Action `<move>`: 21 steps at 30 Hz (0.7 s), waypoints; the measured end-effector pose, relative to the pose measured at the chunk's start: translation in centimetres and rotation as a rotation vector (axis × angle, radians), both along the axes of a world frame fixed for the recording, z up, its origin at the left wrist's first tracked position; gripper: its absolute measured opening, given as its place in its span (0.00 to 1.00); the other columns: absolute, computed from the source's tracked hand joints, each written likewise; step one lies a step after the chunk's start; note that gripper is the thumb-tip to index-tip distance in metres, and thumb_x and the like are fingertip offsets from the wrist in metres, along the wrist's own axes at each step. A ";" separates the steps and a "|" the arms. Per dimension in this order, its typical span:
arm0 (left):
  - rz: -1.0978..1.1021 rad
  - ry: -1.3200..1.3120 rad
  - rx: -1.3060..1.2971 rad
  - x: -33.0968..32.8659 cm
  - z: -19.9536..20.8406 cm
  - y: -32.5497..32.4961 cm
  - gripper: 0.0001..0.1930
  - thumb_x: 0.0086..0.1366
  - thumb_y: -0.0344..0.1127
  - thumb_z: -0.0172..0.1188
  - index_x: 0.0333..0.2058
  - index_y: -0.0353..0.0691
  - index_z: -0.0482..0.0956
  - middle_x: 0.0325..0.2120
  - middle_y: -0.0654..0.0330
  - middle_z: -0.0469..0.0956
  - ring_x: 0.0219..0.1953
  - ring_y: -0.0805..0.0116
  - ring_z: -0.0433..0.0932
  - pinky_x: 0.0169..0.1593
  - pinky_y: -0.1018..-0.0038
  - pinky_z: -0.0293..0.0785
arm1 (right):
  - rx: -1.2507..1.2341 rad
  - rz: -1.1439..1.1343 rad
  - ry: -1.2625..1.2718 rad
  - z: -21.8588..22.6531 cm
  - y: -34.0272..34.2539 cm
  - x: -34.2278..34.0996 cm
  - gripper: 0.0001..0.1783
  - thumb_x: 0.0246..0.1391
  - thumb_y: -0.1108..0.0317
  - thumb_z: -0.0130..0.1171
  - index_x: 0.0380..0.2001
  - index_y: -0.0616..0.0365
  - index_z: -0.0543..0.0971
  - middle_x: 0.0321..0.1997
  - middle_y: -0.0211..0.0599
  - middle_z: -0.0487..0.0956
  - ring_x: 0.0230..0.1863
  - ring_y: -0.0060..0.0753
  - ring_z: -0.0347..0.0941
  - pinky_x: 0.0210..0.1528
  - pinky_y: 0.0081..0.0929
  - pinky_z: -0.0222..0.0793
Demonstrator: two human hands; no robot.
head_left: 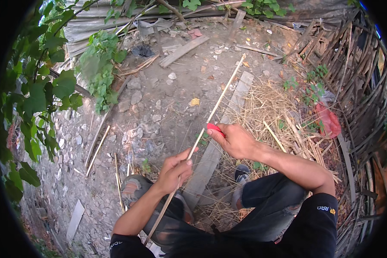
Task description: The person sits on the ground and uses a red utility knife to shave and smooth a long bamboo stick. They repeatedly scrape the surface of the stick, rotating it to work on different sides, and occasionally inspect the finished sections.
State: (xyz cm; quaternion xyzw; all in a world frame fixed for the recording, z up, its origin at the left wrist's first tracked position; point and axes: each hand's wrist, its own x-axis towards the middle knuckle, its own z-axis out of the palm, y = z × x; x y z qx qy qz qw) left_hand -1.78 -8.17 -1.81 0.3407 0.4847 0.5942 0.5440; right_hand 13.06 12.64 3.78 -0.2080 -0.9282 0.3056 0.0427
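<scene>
1. The step in hand seems to be the trimming or scraping of the pale stick (226, 88) with the red tool (215, 128); the blade I cannot make out, so this is my judgement.
2. The next move, I think, calls for a firm left hold and a light, even stroke along the stick, with the edge kept away from the left fingers.
3. The left hand (174, 172) has its thumb and fingers closed around the stick, pinching it below the tool.
4. The right hand (236, 139) has its fingers curled, with the thumb pressing the red tool, which is at or just beside the stick.
5. The stick lies aslant: its upper part reaches beyond both hands, above the ground, and its lower part passes over the trousers (271, 195).
</scene>
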 end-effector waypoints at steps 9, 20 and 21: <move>-0.034 -0.047 0.016 -0.3 -0.6 -1.9 0.27 0.75 0.34 0.48 0.69 0.32 0.60 0.16 0.69 0.60 0.14 0.80 0.59 0.22 0.81 0.57 | 0.050 -0.123 0.020 -0.2 3.1 -0.1 0.34 0.69 0.41 0.44 0.35 0.66 0.79 0.21 0.58 0.78 0.31 0.64 0.79 0.39 0.54 0.73; -0.222 -0.016 -0.113 -0.2 -1.5 -4.6 0.27 0.74 0.32 0.52 0.69 0.31 0.62 0.18 0.72 0.62 0.18 0.83 0.59 0.24 0.81 0.55 | 0.241 -0.692 0.206 -4.3 17.4 7.7 0.38 0.68 0.37 0.43 0.28 0.68 0.78 0.18 0.52 0.73 0.25 0.49 0.74 0.36 0.45 0.69; -0.220 -0.035 -0.093 -0.2 -1.6 -4.7 0.27 0.74 0.33 0.52 0.68 0.31 0.62 0.18 0.72 0.62 0.17 0.83 0.60 0.24 0.81 0.56 | 0.201 -0.682 0.260 -4.2 17.2 7.6 0.38 0.68 0.37 0.44 0.27 0.67 0.78 0.17 0.49 0.72 0.24 0.45 0.72 0.35 0.44 0.68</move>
